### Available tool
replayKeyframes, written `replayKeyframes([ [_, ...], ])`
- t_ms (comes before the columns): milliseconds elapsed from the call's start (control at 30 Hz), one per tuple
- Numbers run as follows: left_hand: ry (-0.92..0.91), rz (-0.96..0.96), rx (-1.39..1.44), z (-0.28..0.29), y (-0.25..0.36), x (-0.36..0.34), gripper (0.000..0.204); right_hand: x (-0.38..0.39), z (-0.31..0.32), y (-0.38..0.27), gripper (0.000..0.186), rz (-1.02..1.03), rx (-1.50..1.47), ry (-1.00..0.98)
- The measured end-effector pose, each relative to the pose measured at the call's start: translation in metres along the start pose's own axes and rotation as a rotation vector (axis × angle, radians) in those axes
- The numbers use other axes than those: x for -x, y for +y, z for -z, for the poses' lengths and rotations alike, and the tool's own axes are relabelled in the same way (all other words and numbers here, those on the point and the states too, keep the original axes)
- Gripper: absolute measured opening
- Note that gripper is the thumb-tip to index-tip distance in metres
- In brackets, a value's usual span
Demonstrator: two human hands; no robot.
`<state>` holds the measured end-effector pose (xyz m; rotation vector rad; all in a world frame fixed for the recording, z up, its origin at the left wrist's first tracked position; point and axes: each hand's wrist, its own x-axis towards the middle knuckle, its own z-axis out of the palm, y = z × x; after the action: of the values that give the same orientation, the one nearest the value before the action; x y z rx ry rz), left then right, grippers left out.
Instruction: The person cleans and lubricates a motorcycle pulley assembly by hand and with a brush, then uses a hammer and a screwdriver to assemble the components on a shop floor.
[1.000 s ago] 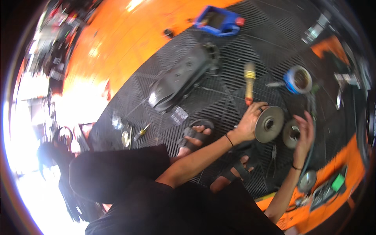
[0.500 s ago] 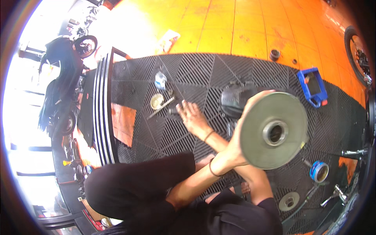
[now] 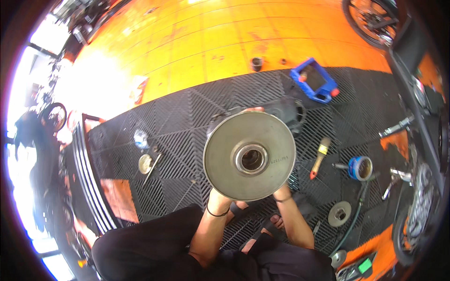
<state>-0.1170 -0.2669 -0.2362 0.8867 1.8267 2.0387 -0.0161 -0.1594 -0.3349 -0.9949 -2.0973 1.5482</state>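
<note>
A large grey metal disc (image 3: 225,154) with a ringed centre bore faces me in the middle of the view. My left hand (image 3: 219,200) holds it from the lower left, mostly behind it; some fingertips show over its top edge. My right hand (image 3: 281,193) is at the disc's lower right, with its fingers hidden behind it. Beyond the disc lies a dark, long housing (image 3: 288,111), partly covered. A smaller disc (image 3: 336,215) lies on the ribbed black mat (image 3: 197,100) to the right, along with a brush (image 3: 320,156) and a blue tin (image 3: 356,167).
At the back sits a blue jug (image 3: 314,80) with a cut opening, near the orange floor (image 3: 211,33). A shallow pot (image 3: 144,164) with a rod and a striped black frame (image 3: 89,173) are at the left. Motorcycle wheels (image 3: 366,18), hoses and metal tools line the edges.
The disc has moved from the right toward the centre. My right hand, stretched out over the mat half a second ago, has drawn back behind the disc. The view has turned.
</note>
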Motion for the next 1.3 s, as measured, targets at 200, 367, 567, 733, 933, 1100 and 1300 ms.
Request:
replayKeyframes([
  [200,-0.313,-0.103,0.121,-0.092,0.024,-0.016,0.050,0.082,0.170,-0.088,0.062,0.442,-0.553,0.915],
  [367,-0.579,-0.167,0.152,-0.176,0.051,-0.002,0.043,0.173,0.210,-0.117,0.074,0.834,-0.211,0.818],
  [567,-0.775,-0.296,0.069,-0.229,0.059,0.036,0.045,0.211,0.244,-0.116,0.079,0.751,-0.105,0.543],
  [733,-0.778,-0.456,-0.016,-0.248,0.064,0.056,0.045,0.225,0.258,-0.109,0.076,0.641,-0.001,0.519],
  [933,-0.779,-0.572,0.001,-0.252,0.064,0.057,0.044,0.217,0.239,-0.094,0.074,0.705,-0.076,0.722],
  [1100,-0.779,-0.486,-0.004,-0.246,0.071,0.059,0.042,0.219,0.239,-0.095,0.065,0.649,-0.102,0.651],
  [1300,-0.791,-0.297,0.060,-0.242,0.073,0.066,0.041,0.217,0.229,-0.098,0.064,0.657,-0.099,0.657],
])
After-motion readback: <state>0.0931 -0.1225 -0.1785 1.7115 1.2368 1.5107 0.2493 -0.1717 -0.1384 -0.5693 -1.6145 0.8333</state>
